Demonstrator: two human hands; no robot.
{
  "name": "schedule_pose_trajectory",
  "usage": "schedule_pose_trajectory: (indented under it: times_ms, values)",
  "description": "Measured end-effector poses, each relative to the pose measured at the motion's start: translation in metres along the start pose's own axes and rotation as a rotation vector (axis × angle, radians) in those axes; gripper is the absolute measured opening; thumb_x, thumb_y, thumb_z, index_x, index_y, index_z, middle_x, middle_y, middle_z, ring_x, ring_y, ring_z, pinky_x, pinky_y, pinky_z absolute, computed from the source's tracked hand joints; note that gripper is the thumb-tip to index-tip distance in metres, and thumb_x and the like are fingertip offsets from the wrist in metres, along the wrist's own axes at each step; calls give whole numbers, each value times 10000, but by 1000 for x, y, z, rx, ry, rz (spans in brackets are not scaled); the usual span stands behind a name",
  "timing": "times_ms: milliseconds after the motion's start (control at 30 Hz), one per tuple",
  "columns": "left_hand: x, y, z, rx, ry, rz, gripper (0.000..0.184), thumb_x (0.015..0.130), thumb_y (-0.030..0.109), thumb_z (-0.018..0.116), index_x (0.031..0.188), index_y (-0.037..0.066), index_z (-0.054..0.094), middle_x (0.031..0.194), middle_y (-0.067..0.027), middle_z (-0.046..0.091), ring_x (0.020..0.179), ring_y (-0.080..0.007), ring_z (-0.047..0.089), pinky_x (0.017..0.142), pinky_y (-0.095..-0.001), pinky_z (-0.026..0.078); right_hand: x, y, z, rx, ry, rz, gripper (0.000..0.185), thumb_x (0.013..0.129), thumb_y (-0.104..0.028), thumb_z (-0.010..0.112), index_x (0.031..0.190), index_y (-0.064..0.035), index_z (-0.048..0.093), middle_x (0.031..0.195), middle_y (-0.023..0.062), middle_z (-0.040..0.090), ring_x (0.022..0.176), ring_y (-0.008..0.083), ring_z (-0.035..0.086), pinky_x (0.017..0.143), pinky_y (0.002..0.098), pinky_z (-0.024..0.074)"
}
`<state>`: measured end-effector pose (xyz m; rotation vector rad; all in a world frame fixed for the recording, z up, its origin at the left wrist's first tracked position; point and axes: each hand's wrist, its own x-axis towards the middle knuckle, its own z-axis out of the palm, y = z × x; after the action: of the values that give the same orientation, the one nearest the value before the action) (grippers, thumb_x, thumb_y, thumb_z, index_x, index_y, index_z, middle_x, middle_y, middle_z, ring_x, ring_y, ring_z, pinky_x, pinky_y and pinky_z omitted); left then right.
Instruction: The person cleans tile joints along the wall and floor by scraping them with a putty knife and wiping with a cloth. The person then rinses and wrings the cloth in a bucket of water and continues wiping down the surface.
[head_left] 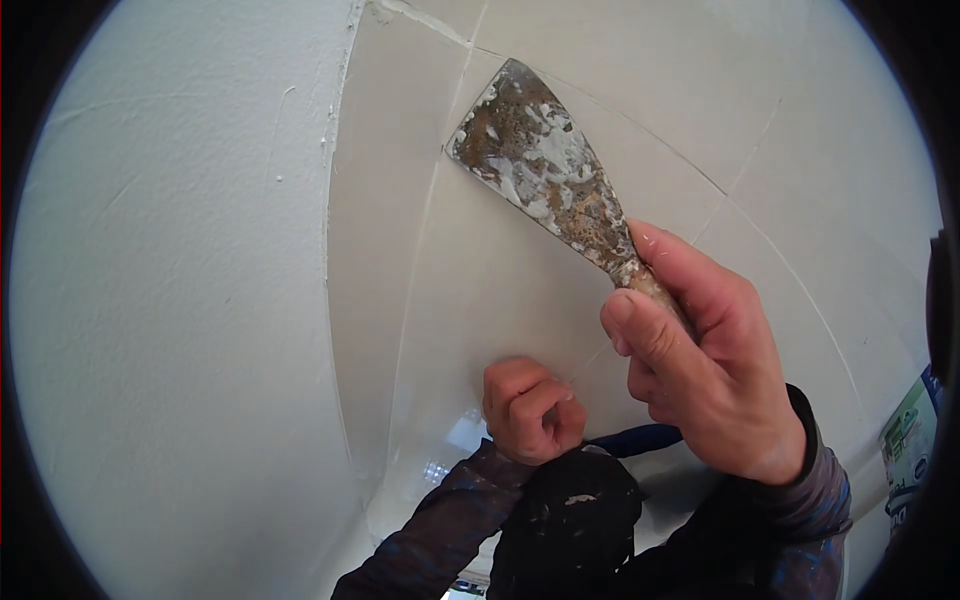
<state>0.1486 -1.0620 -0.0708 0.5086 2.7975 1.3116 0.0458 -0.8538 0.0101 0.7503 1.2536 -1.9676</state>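
Observation:
My right hand (715,370) is closed round the handle of a putty knife (550,165), thumb on one side and forefinger on the other. Its blade points up and to the left above the floor tiles. Rust-brown patches and white dried filler cover the metal. Low in the middle, my left hand (535,410) is curled into a loose fist beside my dark-clad knee (570,520), and nothing shows in its fingers.
A white wall (180,260) rises along the left. Pale floor tiles (500,270) with light grout lines meet it at a rough, white-smeared edge. At the far right is a green and blue printed package (910,435), partly cut off.

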Motion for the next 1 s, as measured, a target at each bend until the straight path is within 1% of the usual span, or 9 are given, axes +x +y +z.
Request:
schedule_pose_trajectory:
  times_ms: [200,400,467,600,667,800,900,967,1000]
  values:
    - [1,5,5,-3,-6,-6,253,853,2,659,1062,98,553,998,-83,533,840,-229,535,721,-350,505,2,4,-6,-65,40,-17,460,1089,-185,600,1506,-16,504,850,-46,513,576,-1,419,474,181,322]
    - [7,15,3,24,-20,6,249,851,-5,645,1064,83,550,1009,-96,526,839,-230,534,718,-347,503,5,8,-19,16,-8,-6,463,1104,-180,571,1533,-32,479,855,-36,514,553,5,387,442,194,278]
    - [5,12,5,17,-22,12,251,850,-6,645,1066,80,550,1012,-100,523,840,-229,534,716,-348,502,6,8,-30,291,-152,84,474,1113,-181,556,1556,-44,458,861,-19,515,526,15,354,427,203,243]
    - [3,11,9,12,-24,22,261,848,-8,646,1075,75,549,1016,-108,516,841,-226,536,707,-350,499,4,8,-34,320,-184,83,483,1116,-182,551,1566,-43,446,866,-5,517,509,22,336,425,207,230]
    - [3,12,11,17,-22,18,261,848,-8,646,1075,75,548,1016,-107,516,842,-227,537,705,-350,499,1,5,-35,236,-70,14,481,1114,-181,558,1557,-29,452,858,-11,517,517,16,346,426,203,237]
    - [2,12,15,20,-23,28,262,848,-12,645,1073,78,546,1015,-104,518,844,-230,539,703,-348,498,-4,4,-32,121,-5,-2,477,1108,-168,569,1546,-14,460,847,-24,519,527,8,361,427,198,249]
    - [1,13,18,10,-20,18,264,846,-13,649,1070,83,548,1015,-101,522,845,-231,539,709,-351,499,-5,6,-29,0,17,-78,465,1099,-160,582,1529,-11,483,845,-39,522,549,-2,384,442,187,274]
    - [0,13,20,7,-20,19,266,846,-12,652,1070,85,548,1014,-100,525,846,-232,541,715,-353,501,-4,8,-27,-41,37,-89,464,1095,-168,590,1517,-1,495,836,-50,524,566,-2,411,464,187,311]
    - [-1,12,20,9,-20,20,269,845,-12,655,1071,87,549,1013,-98,527,848,-233,543,722,-356,503,-4,9,-25,-42,35,-89,464,1095,-168,590,1517,-1,495,836,-50,524,566,-2,411,464,187,311]
